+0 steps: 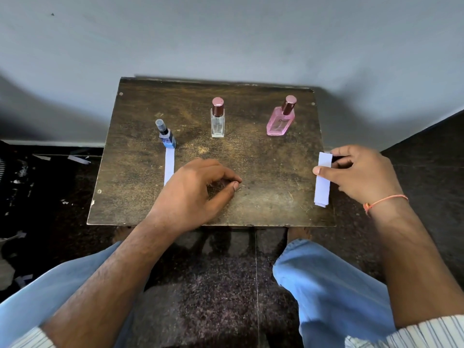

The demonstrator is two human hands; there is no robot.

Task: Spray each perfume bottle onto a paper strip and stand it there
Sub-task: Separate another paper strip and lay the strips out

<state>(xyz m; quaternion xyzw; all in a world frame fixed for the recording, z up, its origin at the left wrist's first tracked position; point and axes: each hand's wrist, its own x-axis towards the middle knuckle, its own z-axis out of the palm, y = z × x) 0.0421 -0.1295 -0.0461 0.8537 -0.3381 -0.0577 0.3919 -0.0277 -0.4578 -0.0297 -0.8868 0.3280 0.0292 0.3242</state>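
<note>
Edges first: the small dark wooden counter (263, 202) is pushed against a pale grey wall (226, 33) along its far side, while its left, right and near sides stand free over a dark speckled floor (213, 285).

Three perfume bottles stand upright in a loose row across the far half. The blue bottle (167, 135) with its clear cap is at the left, resting on the far end of a paper strip (169, 167) that runs straight toward the near edge. The clear bottle (217, 119) with a maroon cap stands in the middle and the pink bottle (281, 119) at the right, both directly on the wood, well apart from each other.

The left hand (198, 189) rests on the counter's near middle, fingers loosely curled, thumb tip meeting the forefinger and nothing visible between them; it covers the strip's near end. The right hand (359, 172) is at the right edge, thumb and fingers pinching a stack of paper strips (322, 179) that overhangs that edge. An orange thread (384, 200) circles the right wrist.

Bare wood lies open between the hands and in front of the two right-hand bottles. Paper scraps (77, 159) litter the floor at the left. Light blue trouser legs (334, 292) show below.
</note>
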